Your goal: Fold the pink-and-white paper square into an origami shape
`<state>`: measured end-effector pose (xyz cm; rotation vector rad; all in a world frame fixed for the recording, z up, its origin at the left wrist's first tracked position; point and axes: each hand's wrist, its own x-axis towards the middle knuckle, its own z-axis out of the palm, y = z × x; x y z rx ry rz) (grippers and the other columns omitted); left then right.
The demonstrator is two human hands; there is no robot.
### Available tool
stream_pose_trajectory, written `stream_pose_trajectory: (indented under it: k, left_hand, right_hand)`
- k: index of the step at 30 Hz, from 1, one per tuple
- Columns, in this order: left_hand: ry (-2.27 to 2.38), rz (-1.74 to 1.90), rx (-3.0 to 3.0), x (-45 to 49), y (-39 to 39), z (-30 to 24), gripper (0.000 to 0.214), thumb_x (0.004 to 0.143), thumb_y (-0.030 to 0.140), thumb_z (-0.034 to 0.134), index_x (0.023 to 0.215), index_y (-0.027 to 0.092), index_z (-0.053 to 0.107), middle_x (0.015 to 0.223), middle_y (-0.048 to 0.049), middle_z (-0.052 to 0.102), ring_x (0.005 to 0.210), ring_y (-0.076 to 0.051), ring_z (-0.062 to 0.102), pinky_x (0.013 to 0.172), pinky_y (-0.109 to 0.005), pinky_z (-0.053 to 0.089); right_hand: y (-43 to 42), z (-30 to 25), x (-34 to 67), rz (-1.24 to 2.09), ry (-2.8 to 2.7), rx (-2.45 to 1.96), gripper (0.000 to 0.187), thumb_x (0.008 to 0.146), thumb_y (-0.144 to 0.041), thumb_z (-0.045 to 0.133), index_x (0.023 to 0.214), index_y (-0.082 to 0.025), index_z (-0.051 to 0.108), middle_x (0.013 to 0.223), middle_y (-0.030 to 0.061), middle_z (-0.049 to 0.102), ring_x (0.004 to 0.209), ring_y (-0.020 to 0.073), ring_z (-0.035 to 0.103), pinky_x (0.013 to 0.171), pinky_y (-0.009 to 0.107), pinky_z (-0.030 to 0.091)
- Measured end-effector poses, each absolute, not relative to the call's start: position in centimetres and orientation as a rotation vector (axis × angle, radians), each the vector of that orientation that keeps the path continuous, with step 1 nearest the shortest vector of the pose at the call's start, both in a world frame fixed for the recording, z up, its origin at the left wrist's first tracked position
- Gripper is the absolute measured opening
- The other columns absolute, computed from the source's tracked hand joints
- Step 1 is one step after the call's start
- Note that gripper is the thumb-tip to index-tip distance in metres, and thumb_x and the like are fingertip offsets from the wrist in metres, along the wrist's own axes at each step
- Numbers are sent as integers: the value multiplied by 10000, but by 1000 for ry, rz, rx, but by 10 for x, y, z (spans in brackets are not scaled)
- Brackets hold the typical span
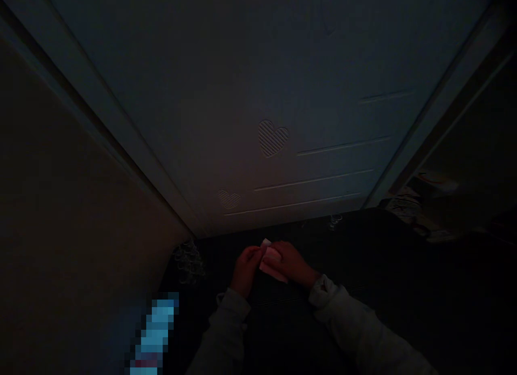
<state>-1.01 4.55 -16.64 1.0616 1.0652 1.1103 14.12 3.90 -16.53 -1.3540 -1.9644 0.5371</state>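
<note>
In the dim head view, both hands meet over a dark tabletop (283,321). Between them is a small pinkish piece that looks like folded paper (274,272); its true colour is hard to judge in this light. My left hand (245,268) pinches its left side near the pale upper tip. My right hand (293,263) lies over the piece from the right, fingers bent around it. Part of the paper shows below the right fingers, and the rest is hidden under them.
A pale panel with embossed hearts (273,138) rises behind the table. Clear ring-like items (189,263) sit at the table's left edge, and a small similar one (335,222) stands at the back. A bright pixelated patch (155,332) glows lower left. Cluttered items (420,202) lie beyond the right corner.
</note>
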Motion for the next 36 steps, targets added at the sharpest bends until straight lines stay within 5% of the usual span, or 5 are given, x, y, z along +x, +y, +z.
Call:
stream_pose_trajectory:
  k: [12,20,28,36]
  left_hand:
    - [1041,1103,1020,-9,44,-163,258,630,340,611,800,150,578,737,-26,606,676,-135,546,619,-244,402]
    - [1003,1173,858,-11,46,-166,275,620,362,614,776,143,561,668,-7,575,586,-105,524,577,-240,403]
    - [999,1178,819,-9,45,-164,267,593,321,644,774,141,565,681,-8,581,621,-113,534,592,-241,406]
    - [976,1215,794,-11,47,-169,257,612,332,630,766,138,559,660,3,570,579,-95,519,572,-232,396]
  right_hand:
    - [41,-165,141,447,-2024,-1379,344,861,-352,296,763,-162,565,724,31,579,673,136,499,632,252,339]
    - [33,-158,140,428,-2073,-1287,324,726,-445,513,911,-183,558,857,45,588,833,186,495,768,313,312]
    - [38,-162,141,487,-1989,-1319,352,857,-351,295,761,-158,572,729,37,568,698,141,489,683,273,328]
    - [35,-162,140,453,-2049,-1302,335,732,-466,487,874,-172,564,820,41,576,800,177,493,750,308,319]
